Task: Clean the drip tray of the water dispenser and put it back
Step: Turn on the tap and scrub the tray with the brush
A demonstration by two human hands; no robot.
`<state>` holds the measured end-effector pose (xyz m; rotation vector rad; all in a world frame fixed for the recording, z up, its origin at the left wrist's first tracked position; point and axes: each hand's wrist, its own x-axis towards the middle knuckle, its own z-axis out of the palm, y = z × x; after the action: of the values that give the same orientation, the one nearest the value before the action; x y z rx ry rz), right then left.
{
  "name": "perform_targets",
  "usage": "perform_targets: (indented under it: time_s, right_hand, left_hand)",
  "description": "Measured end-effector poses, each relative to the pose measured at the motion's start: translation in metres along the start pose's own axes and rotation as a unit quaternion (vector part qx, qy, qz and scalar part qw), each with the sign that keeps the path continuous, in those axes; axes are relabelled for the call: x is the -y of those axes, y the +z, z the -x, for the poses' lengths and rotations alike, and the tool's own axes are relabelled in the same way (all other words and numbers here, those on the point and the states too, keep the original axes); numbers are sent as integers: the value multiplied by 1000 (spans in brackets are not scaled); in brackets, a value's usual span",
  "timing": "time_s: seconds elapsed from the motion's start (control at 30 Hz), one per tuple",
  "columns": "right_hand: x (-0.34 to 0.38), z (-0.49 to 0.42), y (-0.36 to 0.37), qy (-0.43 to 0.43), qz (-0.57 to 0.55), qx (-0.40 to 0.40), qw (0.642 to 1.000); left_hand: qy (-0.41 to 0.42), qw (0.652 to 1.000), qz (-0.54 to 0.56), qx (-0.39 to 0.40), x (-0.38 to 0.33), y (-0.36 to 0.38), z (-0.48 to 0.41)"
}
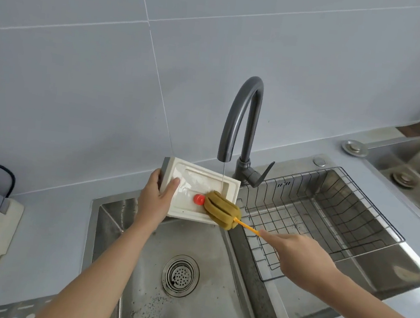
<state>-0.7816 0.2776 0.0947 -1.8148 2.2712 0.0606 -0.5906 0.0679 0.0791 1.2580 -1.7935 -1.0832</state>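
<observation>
The left hand (155, 199) grips the drip tray (202, 184) by its left edge, thumb (173, 184) lying over the rim on the inner face and the other fingers wrapped behind, so the tray is held tilted above the left basin of the sink (118, 216); a red float (198, 199) sits on the tray's floor just past the thumb tip. The right hand (302, 261) is closed around the yellow handle (247, 227) of a sponge brush (221, 210), forefinger stretched along the handle toward the sponge; the mustard sponge head presses on the tray's lower right corner, touching the float's right side. A thin stream of water (222, 178) falls from the dark faucet (244, 126) onto the tray just above the sponge. Beyond the right fingers a wire rack (328, 216) rests in the right basin; below the left wrist lies the drain strainer (180, 275).
</observation>
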Motion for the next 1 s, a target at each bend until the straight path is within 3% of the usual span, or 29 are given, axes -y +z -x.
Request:
perform_targets:
  time_s: [0.27, 0.5, 0.77, 1.0]
  right_hand:
    - [-3, 11, -20, -16, 57, 15, 998]
    - [-20, 20, -31, 27, 39, -23, 999]
    - [-6, 19, -20, 39, 28, -38, 998]
    - [-5, 30, -16, 30, 32, 3, 999]
  left_hand:
    - [68, 992, -103, 29, -6, 4, 4]
    - [133, 973, -190, -19, -14, -1, 0]
    - [120, 983, -140, 3, -29, 13, 1]
    - [92, 991, -91, 19, -20, 18, -2]
